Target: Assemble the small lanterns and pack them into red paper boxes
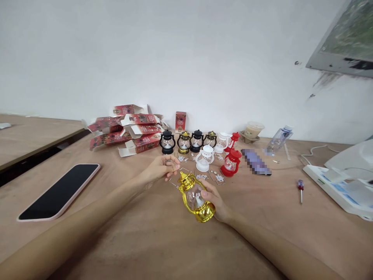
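A shiny gold toy lantern [193,197] with a clear globe is tilted above the table, its top toward the upper left. Fingers of my right hand [218,200] are closed around its globe and base from the right. A thin wire handle [174,183] runs from the lantern's side arms up to my left hand [164,168], whose fingers are pinched on it. Just beyond stand a white lantern [204,159] and a red lantern [231,164]. Small white tags and bent wires [218,178] lie around them.
Several more lanterns [197,141] form a row at the back. Open red boxes [142,130] are piled left of them. A pink-cased phone [61,192] lies on the left. A second phone [256,161], screwdriver [300,189], bottle [280,138], cup [253,130] and power strip [339,190] are at right.
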Motion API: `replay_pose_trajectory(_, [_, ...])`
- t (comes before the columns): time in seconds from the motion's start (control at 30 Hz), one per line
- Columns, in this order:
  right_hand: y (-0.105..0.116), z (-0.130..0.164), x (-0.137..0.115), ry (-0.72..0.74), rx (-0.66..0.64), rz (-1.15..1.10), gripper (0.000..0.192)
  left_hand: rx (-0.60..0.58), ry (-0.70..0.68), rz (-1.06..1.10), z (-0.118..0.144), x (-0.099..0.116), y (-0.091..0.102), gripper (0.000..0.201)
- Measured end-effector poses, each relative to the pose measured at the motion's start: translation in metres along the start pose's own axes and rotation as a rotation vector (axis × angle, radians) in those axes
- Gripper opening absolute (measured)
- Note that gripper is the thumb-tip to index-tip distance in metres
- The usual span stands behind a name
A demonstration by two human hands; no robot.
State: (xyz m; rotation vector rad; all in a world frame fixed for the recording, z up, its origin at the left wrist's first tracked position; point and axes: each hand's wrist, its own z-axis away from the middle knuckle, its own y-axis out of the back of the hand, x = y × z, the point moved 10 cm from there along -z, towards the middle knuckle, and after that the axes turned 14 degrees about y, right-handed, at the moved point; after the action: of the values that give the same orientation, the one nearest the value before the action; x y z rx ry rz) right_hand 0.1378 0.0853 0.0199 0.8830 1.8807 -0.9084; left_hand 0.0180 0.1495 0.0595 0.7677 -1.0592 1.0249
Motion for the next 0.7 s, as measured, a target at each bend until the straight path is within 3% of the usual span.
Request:
replay_pose_trajectory(0.23, [-0.004, -0.001, -0.004, 0.003, -0.028, 0.031, 0.038, -0.060, -0.045, -0.039, 0.009, 0.012, -0.007, 0.023])
replay_pose_trajectory(0.47, [-0.004, 0.000, -0.004, 0.026, -0.050, 0.068, 0.037, -0.124, -0.024, -0.104, 0.001, 0.004, -0.011, 0.023])
replay_pose_trajectory(0.7, [-0.004, 0.000, -0.006, 0.031, -0.029, 0.044, 0.037, -0.109, 0.034, -0.102, 0.004, 0.004, -0.009, 0.020])
